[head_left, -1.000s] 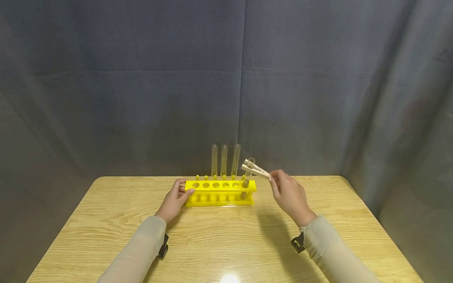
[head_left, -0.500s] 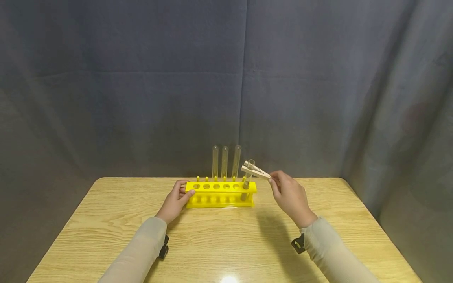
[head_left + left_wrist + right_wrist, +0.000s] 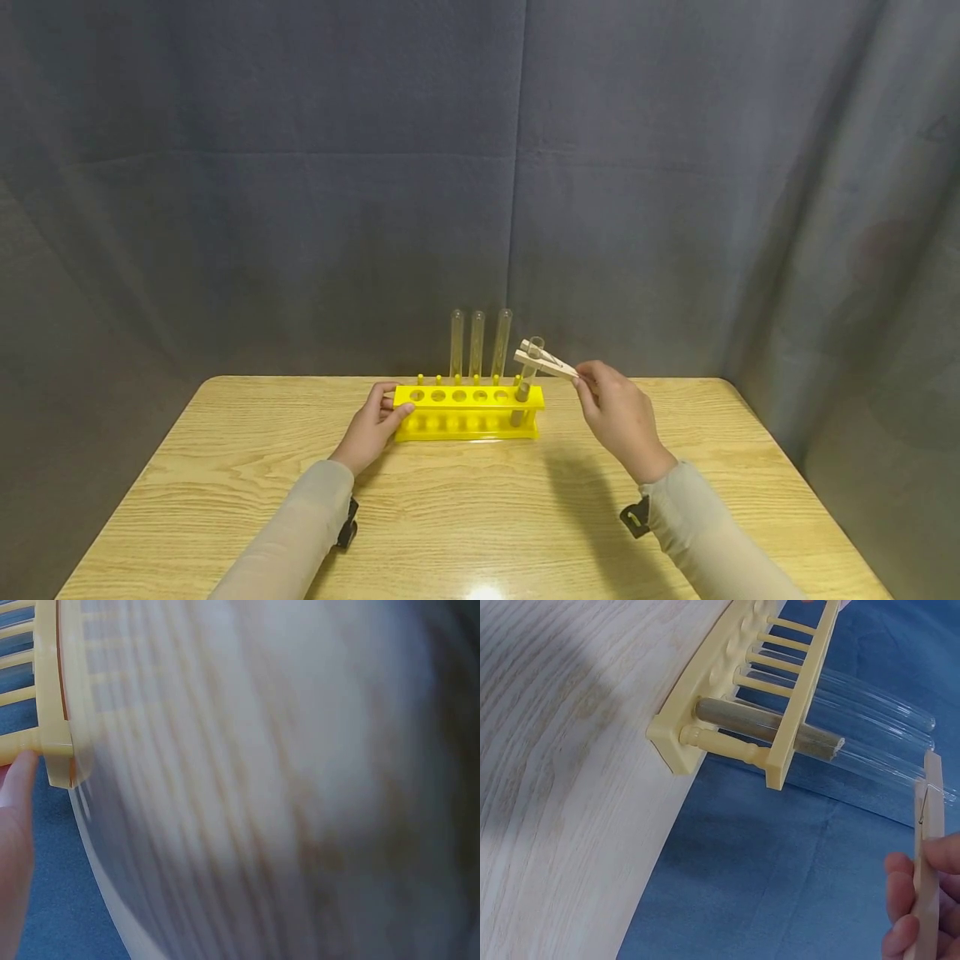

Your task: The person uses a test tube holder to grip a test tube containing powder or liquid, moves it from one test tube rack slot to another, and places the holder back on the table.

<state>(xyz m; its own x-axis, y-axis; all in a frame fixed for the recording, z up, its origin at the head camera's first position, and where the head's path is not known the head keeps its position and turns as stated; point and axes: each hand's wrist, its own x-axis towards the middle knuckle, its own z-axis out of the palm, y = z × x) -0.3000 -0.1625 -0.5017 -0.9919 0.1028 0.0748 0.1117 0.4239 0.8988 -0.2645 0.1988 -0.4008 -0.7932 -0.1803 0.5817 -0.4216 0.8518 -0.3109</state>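
My right grip [image 3: 618,412] pinches the tail of a wooden clamp [image 3: 558,369], whose prongs straddle a test tube [image 3: 522,392] just left of me, near its mouth. That tube leans slightly in the rack's end hole, grey-brown matter in its lower part. My left grip [image 3: 369,427] holds the yellow rack's [image 3: 465,406] opposite end, thumb in front. Beyond, between both grips, three clear tubes [image 3: 477,346] stand upside down.
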